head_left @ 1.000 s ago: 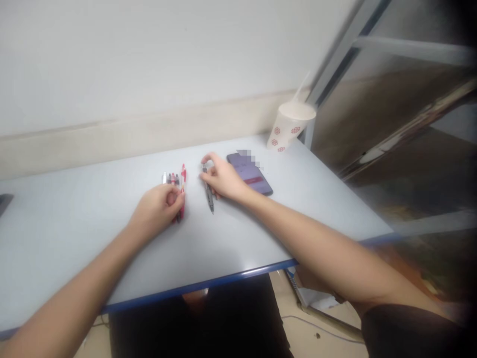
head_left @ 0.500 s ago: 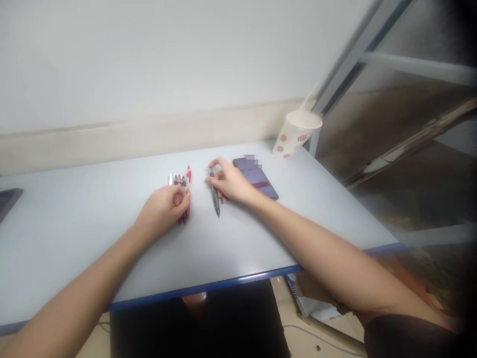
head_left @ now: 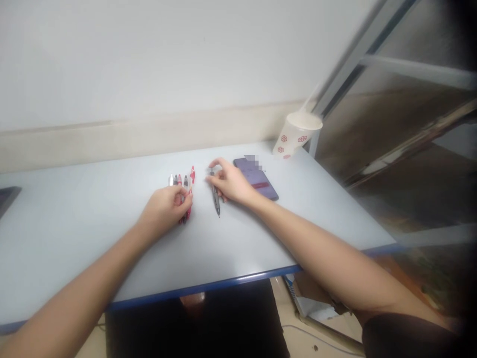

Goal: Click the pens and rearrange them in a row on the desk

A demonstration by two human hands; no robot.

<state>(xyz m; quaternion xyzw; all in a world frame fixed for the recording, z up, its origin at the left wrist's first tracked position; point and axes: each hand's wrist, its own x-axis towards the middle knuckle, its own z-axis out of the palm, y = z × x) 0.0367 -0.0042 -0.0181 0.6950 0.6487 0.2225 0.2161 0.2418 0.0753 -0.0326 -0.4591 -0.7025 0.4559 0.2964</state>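
Several slim retractable pens (head_left: 181,181) in white, red and dark barrels lie side by side on the pale grey table top (head_left: 74,238). My left hand (head_left: 164,211) curls over their lower halves, and a red pen (head_left: 192,175) sticks out past my fingers. To the right, my right hand (head_left: 231,183) pinches the upper end of a dark grey pen (head_left: 216,201), whose metal tip points toward me. Just beyond my right hand lies a phone (head_left: 256,178) with a lit screen, partly blurred.
A paper cup with red flowers (head_left: 296,134) and a straw stands at the far right corner by the wall. A dark tablet-like device (head_left: 5,199) sits at the left edge. A metal frame (head_left: 354,64) rises on the right, beyond the table's blue edge (head_left: 204,288).
The whole view has shifted slightly right as my head moved. Both hands remain on their pens, and nothing has been let go.
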